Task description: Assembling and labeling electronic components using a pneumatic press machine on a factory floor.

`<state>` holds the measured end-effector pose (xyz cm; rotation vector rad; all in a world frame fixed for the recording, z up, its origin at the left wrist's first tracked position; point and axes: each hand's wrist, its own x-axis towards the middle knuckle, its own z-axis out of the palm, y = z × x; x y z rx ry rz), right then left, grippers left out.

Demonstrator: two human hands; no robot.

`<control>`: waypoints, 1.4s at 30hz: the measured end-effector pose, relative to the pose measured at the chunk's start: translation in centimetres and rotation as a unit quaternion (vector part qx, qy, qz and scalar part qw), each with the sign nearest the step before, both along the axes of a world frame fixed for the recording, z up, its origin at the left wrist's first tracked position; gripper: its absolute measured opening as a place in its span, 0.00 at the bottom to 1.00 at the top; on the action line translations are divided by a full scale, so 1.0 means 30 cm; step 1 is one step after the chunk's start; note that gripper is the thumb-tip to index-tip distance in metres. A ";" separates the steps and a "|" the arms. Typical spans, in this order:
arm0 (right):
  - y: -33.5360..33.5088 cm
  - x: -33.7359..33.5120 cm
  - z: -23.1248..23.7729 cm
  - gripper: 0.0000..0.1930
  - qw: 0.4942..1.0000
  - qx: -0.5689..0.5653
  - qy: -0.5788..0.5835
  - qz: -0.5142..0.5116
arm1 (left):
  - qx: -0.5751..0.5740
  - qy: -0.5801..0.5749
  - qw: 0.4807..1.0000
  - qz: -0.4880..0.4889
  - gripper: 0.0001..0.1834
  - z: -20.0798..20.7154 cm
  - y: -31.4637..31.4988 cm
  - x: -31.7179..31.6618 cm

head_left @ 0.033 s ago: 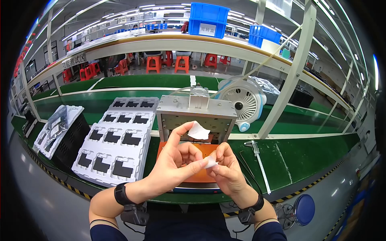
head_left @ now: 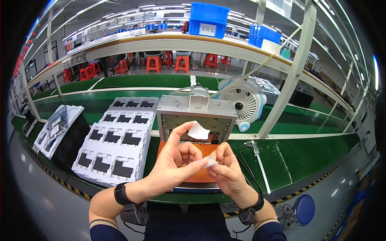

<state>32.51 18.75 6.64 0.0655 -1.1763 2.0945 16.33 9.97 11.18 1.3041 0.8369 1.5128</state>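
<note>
My left hand [head_left: 171,158] and my right hand [head_left: 227,168] meet above an orange plate [head_left: 200,176] in front of a metal press fixture [head_left: 197,106]. Between the left thumb and the right fingertips is a small white scrap [head_left: 210,162] of thin, paper-like material, pinched from both sides. A larger white torn-looking piece [head_left: 199,131] sits at the tip of my raised left index finger. Whether that piece is stuck on or joined to the scrap cannot be made out. My right fingers are curled closed around the scrap, partly hiding it.
Left of the fixture lies a white tray [head_left: 107,148] holding several black L-shaped parts. Farther left, a bagged item rests on a black crate [head_left: 72,138]. A white fan [head_left: 241,102] stands behind right. Calipers [head_left: 259,162] and a thin bent rod [head_left: 246,164] lie on the green bench.
</note>
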 end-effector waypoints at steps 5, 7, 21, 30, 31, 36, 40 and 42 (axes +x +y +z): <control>-0.010 -0.006 0.011 0.16 1.000 -0.013 0.011 0.015 | 0.008 0.010 1.000 0.004 0.44 -0.009 0.007 0.005; -0.016 -0.006 0.021 0.16 1.000 -0.016 0.011 0.019 | 0.002 0.032 0.999 0.003 0.44 -0.003 0.004 0.010; -0.002 -0.004 0.009 0.12 0.999 -0.052 0.009 0.004 | 0.189 0.269 0.925 0.189 0.46 -0.033 0.004 0.009; -0.017 -0.016 0.027 0.11 0.997 -0.064 -0.004 -0.031 | 0.375 0.354 0.820 0.249 0.38 -0.056 0.030 -0.001; -0.015 -0.017 0.025 0.11 0.997 -0.064 -0.005 -0.032 | 0.378 0.347 0.818 0.259 0.37 -0.064 0.036 -0.003; -0.012 -0.015 0.011 0.13 0.999 -0.035 0.003 -0.028 | 0.348 0.279 0.855 0.263 0.36 -0.091 0.039 0.011; -0.015 -0.021 0.008 0.14 0.999 -0.035 0.006 -0.029 | 0.377 0.402 0.779 0.301 0.39 -0.067 0.014 -0.001; -0.021 -0.026 0.013 0.14 0.999 -0.025 0.005 -0.044 | 0.387 0.421 0.747 0.340 0.39 -0.056 0.009 0.009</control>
